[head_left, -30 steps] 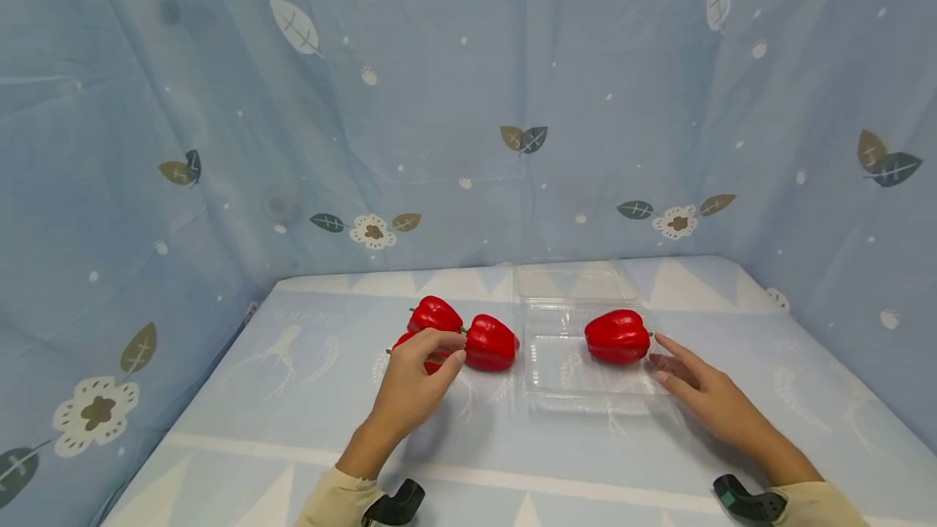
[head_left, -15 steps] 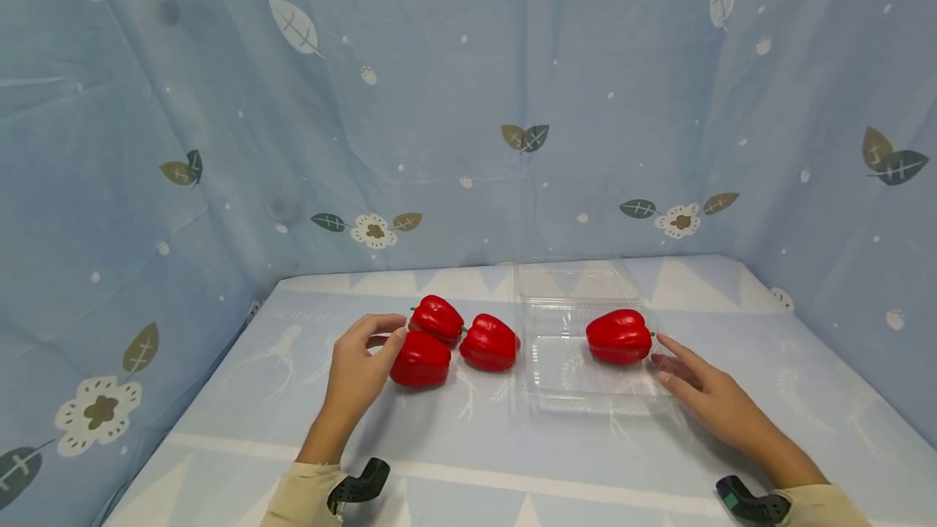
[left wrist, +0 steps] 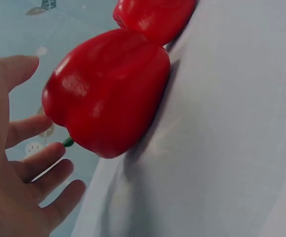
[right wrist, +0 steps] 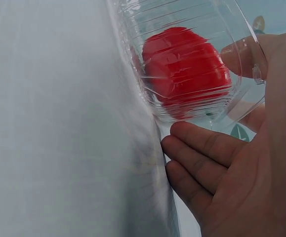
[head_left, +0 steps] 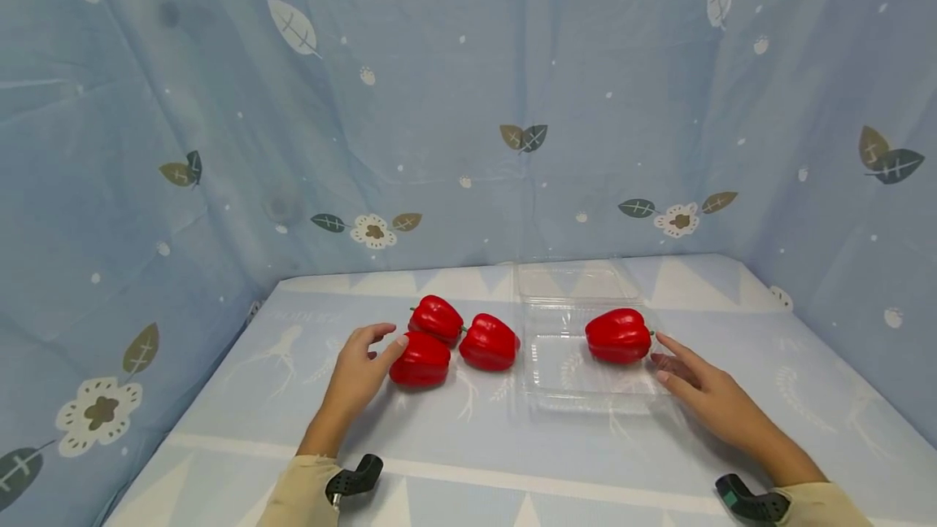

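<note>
Three red bell peppers lie in a cluster left of the middle: a near pepper [head_left: 420, 359], a rear pepper [head_left: 436, 319] and a right pepper [head_left: 490, 342]. My left hand [head_left: 357, 372] is at the stem end of the near one, fingers spread and loosely bent around nothing. In the left wrist view, that pepper [left wrist: 108, 94] has its green stem beside the fingertips. A clear plastic clamshell box [head_left: 556, 381] holds another red bell pepper [head_left: 618, 337]. My right hand [head_left: 710, 397] has its relaxed fingers at the box's right wall, seen near in the right wrist view.
The box's transparent lid [head_left: 578, 281] lies folded back toward the rear of the table. A pale patterned cloth [head_left: 512, 446] covers the tabletop. Blue printed curtains [head_left: 439, 104] close off the back and both sides.
My left hand has moved left from over the cluster to the near pepper's stem end, uncovering that pepper, then shifted slightly lower. My right hand stays by the box.
</note>
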Tool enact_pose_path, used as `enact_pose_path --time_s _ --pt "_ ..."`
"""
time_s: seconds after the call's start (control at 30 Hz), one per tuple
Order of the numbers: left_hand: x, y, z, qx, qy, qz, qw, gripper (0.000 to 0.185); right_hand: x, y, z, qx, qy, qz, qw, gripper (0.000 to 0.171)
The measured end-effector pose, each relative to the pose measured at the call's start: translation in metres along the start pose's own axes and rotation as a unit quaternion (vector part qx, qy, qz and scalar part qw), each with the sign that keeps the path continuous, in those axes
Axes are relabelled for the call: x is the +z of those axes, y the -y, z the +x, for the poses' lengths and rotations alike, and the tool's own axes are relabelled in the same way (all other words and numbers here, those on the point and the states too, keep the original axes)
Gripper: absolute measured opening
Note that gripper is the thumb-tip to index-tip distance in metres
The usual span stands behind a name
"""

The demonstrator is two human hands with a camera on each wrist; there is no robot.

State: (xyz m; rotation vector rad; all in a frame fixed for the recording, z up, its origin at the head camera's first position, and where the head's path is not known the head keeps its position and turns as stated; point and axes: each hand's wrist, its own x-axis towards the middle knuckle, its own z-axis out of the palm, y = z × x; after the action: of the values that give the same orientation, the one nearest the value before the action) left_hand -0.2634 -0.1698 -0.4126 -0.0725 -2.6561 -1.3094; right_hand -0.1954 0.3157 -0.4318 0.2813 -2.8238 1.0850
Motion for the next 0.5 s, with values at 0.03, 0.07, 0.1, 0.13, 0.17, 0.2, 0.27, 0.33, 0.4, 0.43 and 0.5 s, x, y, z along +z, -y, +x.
enact_pose_path --time_s 0.03,0.07,0.1,0.13,0.17,0.2,0.27,0.33,0.4,0.43,0.5 --pt "0.001 0.002 0.001 -0.009 0.01 0.0 0.9999 0.066 0.0 0.0 0.0 0.001 0.002 0.001 1.0 0.064" --pt "0.002 0.003 0.002 -0.017 0.02 0.004 0.9997 0.07 0.0 0.0 0.0 0.006 0.003 0.001 1.0 0.064" --pt "0.003 0.004 0.003 -0.025 0.029 0.003 0.9993 0.072 -0.001 0.0 0.0 0.009 0.004 0.002 1.0 0.065" --pt "0.003 0.006 0.004 -0.031 0.037 0.001 0.9988 0.074 -0.001 -0.001 0.0 0.014 0.006 0.004 1.0 0.065" --pt "0.004 0.007 0.004 -0.036 0.044 0.001 0.9984 0.075 -0.001 -0.001 0.0 0.017 0.008 0.004 1.0 0.066" --pt "0.005 0.008 0.005 -0.039 0.05 0.0 0.998 0.076 -0.001 0.0 0.0 0.021 0.01 0.005 1.0 0.066" --pt "0.006 0.01 0.005 -0.038 0.058 -0.004 0.9976 0.077 -0.001 -0.001 0.001 0.024 0.012 0.007 1.0 0.066" --pt "0.007 0.012 0.005 -0.037 0.064 -0.014 0.9972 0.078 -0.001 -0.001 0.001 0.021 0.01 0.007 1.0 0.066" --pt "0.009 0.014 0.005 -0.037 0.068 -0.022 0.9968 0.08 0.0 -0.001 0.001 0.016 0.008 0.006 1.0 0.065" --pt "0.01 0.015 0.004 -0.039 0.069 -0.027 0.9965 0.08 0.0 -0.002 0.001 0.013 0.007 0.006 1.0 0.065" --pt "0.012 0.018 0.003 -0.048 0.072 -0.032 0.9957 0.081 0.0 -0.003 0.001 0.011 0.007 0.005 1.0 0.065"
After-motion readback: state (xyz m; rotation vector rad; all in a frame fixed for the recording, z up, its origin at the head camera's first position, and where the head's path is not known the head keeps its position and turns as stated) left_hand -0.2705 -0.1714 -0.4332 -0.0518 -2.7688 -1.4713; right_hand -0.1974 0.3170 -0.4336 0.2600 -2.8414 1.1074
